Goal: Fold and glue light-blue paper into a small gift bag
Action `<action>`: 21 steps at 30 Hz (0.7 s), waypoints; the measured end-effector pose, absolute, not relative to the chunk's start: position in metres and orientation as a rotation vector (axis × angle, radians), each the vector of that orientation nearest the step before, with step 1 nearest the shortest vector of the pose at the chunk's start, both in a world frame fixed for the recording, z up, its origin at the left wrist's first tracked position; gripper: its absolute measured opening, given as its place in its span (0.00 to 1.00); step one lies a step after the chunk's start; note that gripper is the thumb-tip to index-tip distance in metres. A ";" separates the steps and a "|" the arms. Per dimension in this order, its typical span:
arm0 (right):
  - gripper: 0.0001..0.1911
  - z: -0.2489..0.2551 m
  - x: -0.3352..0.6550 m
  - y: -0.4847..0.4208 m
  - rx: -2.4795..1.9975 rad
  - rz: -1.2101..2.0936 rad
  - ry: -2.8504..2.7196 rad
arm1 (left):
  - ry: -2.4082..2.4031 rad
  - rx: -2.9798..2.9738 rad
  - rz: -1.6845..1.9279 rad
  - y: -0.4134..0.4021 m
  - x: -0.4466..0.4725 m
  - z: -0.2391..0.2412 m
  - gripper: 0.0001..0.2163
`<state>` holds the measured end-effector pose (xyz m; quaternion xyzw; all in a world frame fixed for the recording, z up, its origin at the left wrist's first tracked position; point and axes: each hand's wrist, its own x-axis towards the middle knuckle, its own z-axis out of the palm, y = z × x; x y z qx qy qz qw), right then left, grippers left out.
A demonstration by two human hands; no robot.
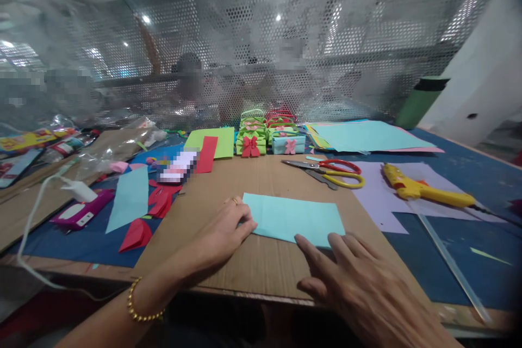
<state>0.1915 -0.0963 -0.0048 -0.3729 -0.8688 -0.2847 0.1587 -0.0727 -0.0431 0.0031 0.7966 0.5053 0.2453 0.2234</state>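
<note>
A folded-looking strip of light blue paper (291, 218) lies flat on a brown cardboard sheet (228, 269) in front of me. My left hand (226, 234) is closed at the strip's left end, with thumb and forefinger pinched together on its edge. At the strip's lower right edge, my right hand (350, 277) presses down with the forefinger stretched out and the thumb apart. The other right fingertips rest around the strip's right corner, partly covering it.
Scissors (326, 171) lie open beyond the strip. A yellow glue gun (428, 193) rests on purple paper (371, 196), right. Small paper bags with bows (250, 144) stand behind. Left are a phone (177, 166), red paper pieces (136, 235) and a purple power strip (84, 211).
</note>
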 end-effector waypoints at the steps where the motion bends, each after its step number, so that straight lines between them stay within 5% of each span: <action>1: 0.24 -0.005 0.192 -0.097 -1.064 -0.813 -2.481 | 1.397 2.185 0.695 -0.042 -0.072 0.001 0.07; 21: 0.26 -0.009 0.192 -0.099 -1.068 -0.834 -2.470 | 1.349 2.240 0.529 -0.041 -0.070 0.005 0.05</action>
